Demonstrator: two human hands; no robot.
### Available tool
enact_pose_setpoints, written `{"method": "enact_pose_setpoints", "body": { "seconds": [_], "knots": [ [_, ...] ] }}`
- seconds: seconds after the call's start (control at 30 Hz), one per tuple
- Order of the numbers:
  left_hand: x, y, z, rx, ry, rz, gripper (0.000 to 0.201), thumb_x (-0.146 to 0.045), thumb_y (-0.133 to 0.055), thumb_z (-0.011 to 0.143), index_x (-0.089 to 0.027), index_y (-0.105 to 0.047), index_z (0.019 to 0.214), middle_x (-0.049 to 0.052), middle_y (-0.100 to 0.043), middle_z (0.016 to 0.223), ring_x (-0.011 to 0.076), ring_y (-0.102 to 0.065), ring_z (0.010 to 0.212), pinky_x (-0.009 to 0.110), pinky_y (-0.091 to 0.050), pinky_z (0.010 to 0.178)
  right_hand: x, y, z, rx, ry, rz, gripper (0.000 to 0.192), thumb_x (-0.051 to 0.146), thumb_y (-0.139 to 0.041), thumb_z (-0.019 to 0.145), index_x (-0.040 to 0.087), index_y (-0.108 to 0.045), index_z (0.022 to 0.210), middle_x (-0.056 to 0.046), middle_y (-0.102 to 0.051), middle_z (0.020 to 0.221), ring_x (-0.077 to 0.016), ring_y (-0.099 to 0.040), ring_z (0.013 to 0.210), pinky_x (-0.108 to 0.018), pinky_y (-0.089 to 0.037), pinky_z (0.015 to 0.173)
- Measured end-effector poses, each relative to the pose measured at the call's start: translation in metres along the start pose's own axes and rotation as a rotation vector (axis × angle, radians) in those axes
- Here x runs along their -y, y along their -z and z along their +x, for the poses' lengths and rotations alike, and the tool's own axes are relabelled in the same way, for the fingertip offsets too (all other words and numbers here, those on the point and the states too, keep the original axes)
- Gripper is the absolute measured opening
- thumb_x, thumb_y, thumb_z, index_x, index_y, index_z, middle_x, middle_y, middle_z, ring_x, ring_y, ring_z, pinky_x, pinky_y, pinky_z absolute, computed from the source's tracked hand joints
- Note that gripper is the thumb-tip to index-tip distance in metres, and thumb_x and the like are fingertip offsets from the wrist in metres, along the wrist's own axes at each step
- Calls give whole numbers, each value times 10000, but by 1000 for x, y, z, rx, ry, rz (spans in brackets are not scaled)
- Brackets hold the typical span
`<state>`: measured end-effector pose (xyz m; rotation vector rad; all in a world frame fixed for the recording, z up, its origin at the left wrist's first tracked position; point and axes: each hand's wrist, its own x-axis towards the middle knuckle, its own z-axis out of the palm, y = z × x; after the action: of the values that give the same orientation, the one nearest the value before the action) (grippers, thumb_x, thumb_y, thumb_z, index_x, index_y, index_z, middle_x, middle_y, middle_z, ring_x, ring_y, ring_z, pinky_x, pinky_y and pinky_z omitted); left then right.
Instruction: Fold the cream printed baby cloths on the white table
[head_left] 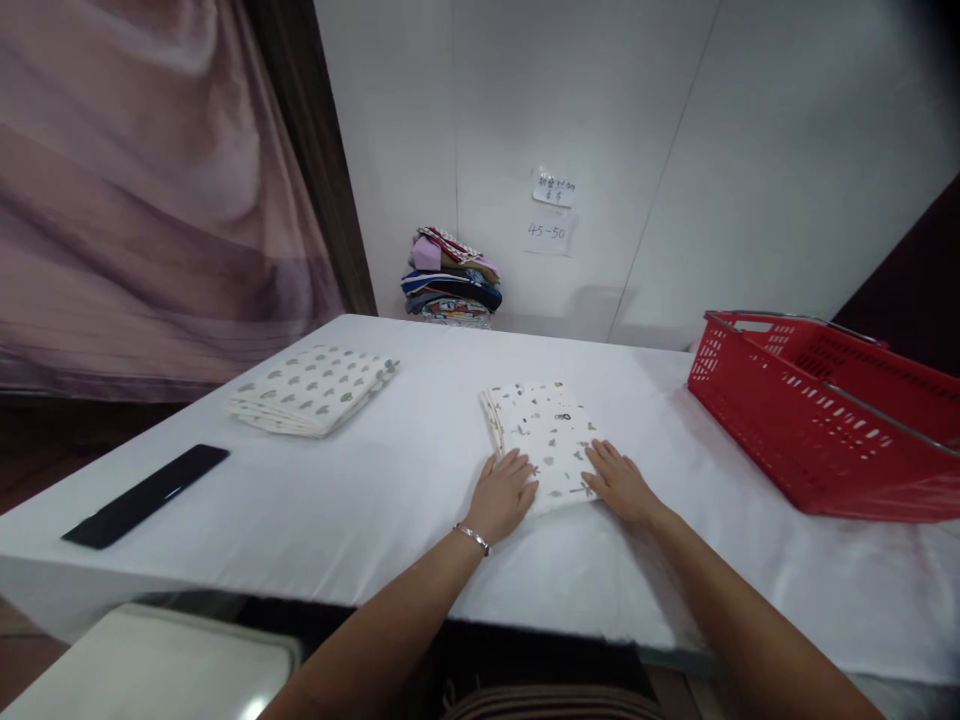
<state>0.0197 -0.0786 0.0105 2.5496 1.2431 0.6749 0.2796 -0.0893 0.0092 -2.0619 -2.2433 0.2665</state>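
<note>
A white-covered table (390, 500) is seen, with a red basket (825, 410) at its right and a folded patterned stack (311, 388) at far left. A small folded printed cloth (544, 435) lies near the middle. It is pressed flat by the left hand (502, 497) and right hand (619, 485), each grip spread open, clamped on nothing. A black strip (146, 495) lies near left

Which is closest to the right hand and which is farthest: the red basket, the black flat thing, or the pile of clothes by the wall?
From the right hand, in the head view:
1. Red basket, just to its right on the table.
2. Pile of clothes, straight back against the wall.
3. Black flat thing, far over at the table's left edge.
</note>
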Motion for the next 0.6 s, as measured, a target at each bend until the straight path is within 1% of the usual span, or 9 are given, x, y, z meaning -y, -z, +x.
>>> {"method": "enact_pose_setpoints", "body": {
  "seconds": [0.1,0.2,0.27,0.3,0.37,0.47,0.53,0.6],
  "knots": [
    [-5,4,3,3,4,9,333,-342,-341,929,-240,-545,1171,29,-547,1291,197,-349,1306,482,-174,1108,-1,0,-1,3,2,-6,600,519,-228,917,216,-284,1433,-52,-147,1525,-239,-75,1400,-488,-177,1094],
    [-13,12,17,24,19,48,349,-397,-324,929,-237,-588,1092,36,-590,1223,211,-397,1268,499,-180,1103,0,2,-2,6,-1,-9,600,519,-227,919,215,-284,1434,-51,-147,1525,-243,-80,1400,-489,-184,1092],
    [-16,18,32,26,29,99,398,-456,-323,918,-223,-594,1091,56,-549,1282,232,-355,1299,502,-170,1108,1,2,-1,5,-5,-11,601,517,-229,920,211,-285,1434,-53,-146,1525,-243,-82,1400,-488,-187,1091],
    [-15,20,40,28,36,124,432,-486,-328,907,-213,-579,1128,66,-497,1343,241,-303,1331,502,-155,1114,1,2,-1,3,-6,-10,599,515,-231,920,211,-284,1434,-54,-146,1525,-242,-83,1400,-488,-190,1090],
    [-7,20,54,67,99,159,516,-530,-340,883,-190,-517,1230,82,-394,1428,251,-216,1372,504,-131,1121,-1,1,0,2,0,-8,589,506,-233,923,215,-283,1433,-56,-147,1524,-243,-87,1399,-494,-200,1085],
    [10,14,62,171,236,179,598,-535,-336,867,-171,-413,1335,88,-323,1469,247,-176,1388,516,-119,1120,-4,3,0,30,14,0,591,506,-241,921,211,-282,1432,-66,-144,1523,-249,-85,1399,-495,-212,1079],
    [19,7,60,186,268,186,614,-527,-309,869,-177,-366,1371,74,-284,1488,232,-149,1396,515,-109,1122,-5,7,1,71,9,7,598,515,-258,914,214,-286,1430,-68,-141,1525,-257,-83,1399,-500,-209,1076],
    [23,2,56,165,271,193,621,-524,-283,874,-179,-341,1388,65,-254,1500,219,-126,1401,507,-102,1124,-1,14,6,101,-8,5,584,512,-295,904,236,-304,1419,-66,-161,1523,-264,-99,1396,-517,-188,1075]
  ]
}}
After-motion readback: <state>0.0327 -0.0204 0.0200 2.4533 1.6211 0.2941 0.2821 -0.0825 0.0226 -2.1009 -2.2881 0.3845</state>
